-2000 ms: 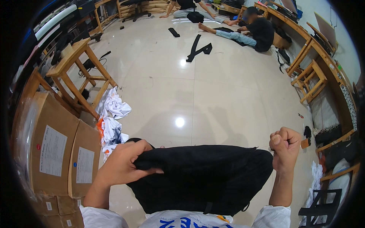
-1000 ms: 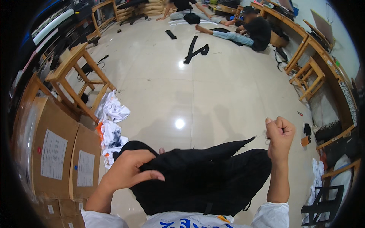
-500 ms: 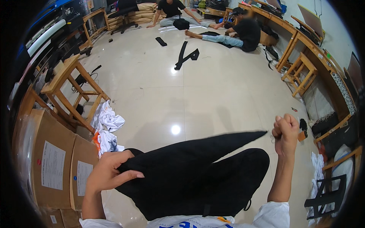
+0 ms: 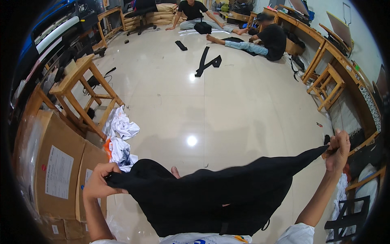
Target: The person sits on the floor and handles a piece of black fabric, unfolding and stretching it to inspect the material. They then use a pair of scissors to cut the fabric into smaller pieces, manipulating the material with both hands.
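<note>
The left hand [image 4: 98, 179] pinches one end of a black cloth [image 4: 211, 191], the right hand [image 4: 338, 151] the other. Too hard a tug could slip it free.

From the person's head, downward and forward, the black cloth [image 4: 207, 183] is seen closely, the tiled floor [image 4: 243, 114] farther away.

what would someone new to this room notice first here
Probably the black cloth across the lower middle, stretched between the person's left hand and right hand. Next, the dark strip lying in a forked shape on the pale, shiny floor beyond it. Then two people in black tops, one at the top centre and one to the upper right, both seated on the floor.
</note>
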A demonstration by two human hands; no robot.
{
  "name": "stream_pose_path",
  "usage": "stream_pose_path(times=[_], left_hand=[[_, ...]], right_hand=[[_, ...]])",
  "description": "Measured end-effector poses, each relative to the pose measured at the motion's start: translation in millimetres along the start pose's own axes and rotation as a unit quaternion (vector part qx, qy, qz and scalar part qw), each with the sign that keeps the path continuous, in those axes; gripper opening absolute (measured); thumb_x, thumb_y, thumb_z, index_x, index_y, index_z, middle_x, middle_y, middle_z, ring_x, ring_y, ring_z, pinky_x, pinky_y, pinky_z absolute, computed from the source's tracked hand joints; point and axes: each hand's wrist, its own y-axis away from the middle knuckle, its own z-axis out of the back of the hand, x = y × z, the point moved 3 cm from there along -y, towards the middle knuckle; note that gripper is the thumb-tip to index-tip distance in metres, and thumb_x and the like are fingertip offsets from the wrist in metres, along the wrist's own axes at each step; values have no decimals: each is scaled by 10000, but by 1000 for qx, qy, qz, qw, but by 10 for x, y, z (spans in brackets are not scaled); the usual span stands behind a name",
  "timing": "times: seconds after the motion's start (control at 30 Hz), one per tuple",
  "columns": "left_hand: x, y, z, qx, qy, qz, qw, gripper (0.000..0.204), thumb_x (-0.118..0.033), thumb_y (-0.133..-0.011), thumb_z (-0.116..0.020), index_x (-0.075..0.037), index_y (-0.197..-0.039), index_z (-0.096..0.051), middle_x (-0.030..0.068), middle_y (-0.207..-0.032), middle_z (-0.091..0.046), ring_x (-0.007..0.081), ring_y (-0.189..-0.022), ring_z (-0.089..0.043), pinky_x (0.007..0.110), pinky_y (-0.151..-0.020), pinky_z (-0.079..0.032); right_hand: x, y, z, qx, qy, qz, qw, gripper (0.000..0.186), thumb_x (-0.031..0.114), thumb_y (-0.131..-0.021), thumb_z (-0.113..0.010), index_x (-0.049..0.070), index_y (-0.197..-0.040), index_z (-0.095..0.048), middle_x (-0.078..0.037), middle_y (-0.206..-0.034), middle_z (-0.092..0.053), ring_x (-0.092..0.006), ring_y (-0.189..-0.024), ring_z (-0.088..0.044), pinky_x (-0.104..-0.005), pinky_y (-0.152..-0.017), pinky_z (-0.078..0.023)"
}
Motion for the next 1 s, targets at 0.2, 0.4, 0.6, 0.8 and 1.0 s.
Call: stream_pose_path(times=[0.2,0.4,0.6,0.8,1.0], left_hand=[[136,139,-2,29,-107,104,988,316,-36,-722,-868,-17,-785,-559,-13,-643,-450,33,-649,-416,253,-559,-355],[18,310,-38,-197,-347,58,915,319,37,-644,-794,-29,-918,-644,83,-784,-631,171,-755,-580,332,-704,-439],[156,438,-218,-229,-454,-64,859,486,78,-712,-703,-76,-1172,-732,94,-947,-718,293,-920,-630,405,-849,-458],[636,662,-675,-157,-371,-9,915,634,152,-751,-614,-68,-1345,-648,157,-1048,-612,350,-977,-606,424,-878,-505],[618,795,-674,-220,-309,56,923,561,91,-725,-700,-60,-1263,-652,154,-1028,-592,345,-942,-608,419,-808,-507]], right_hand=[[91,122,245,-43,9,67,997,430,104,-988,-675,195,-701,-368,92,-634,-231,-30,-532,-215,-240,-485,-205],[62,180,315,-5,38,87,995,440,64,-1002,-647,181,-697,-352,86,-639,-238,-42,-560,-199,-256,-508,-180],[68,186,315,-1,24,74,997,464,67,-990,-673,191,-684,-346,87,-635,-269,-38,-561,-208,-260,-511,-172],[-224,254,196,1,57,8,998,477,87,-963,-719,204,-694,-344,93,-630,-297,-30,-558,-211,-251,-512,-170],[-254,129,241,9,73,-13,997,478,99,-962,-722,203,-695,-338,93,-632,-300,-31,-559,-212,-243,-517,-168]])
